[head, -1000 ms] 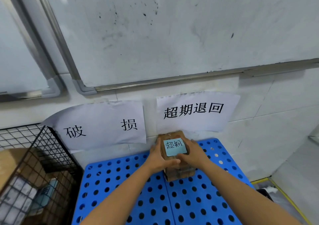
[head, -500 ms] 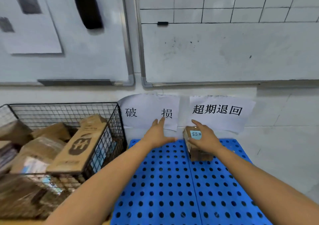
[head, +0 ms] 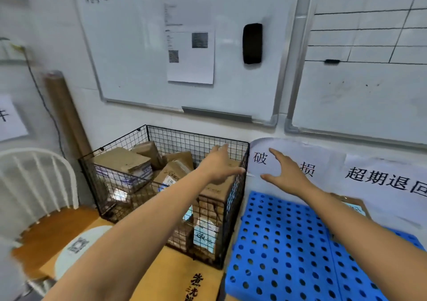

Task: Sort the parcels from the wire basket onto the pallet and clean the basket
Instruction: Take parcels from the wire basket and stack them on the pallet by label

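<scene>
Released: small cardboard parcel (head: 354, 206), blue label up, sits at far edge of blue perforated plastic pallet (head: 277, 243). Both hands swung left, fingers spread, empty: left hand (head: 219, 165) over black wire basket (head: 184, 139) of brown cardboard boxes (head: 122, 161); right hand (head: 286, 173) above pallet's far-left corner.

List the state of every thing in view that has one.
wire basket, upright, piled with parcels
pallet, flat, carrying one labelled parcel
labelled parcel, at the pallet's far right, partly hidden by the right arm
left hand, open, empty, over the wire basket
right hand, open, empty, fingers spread
</scene>
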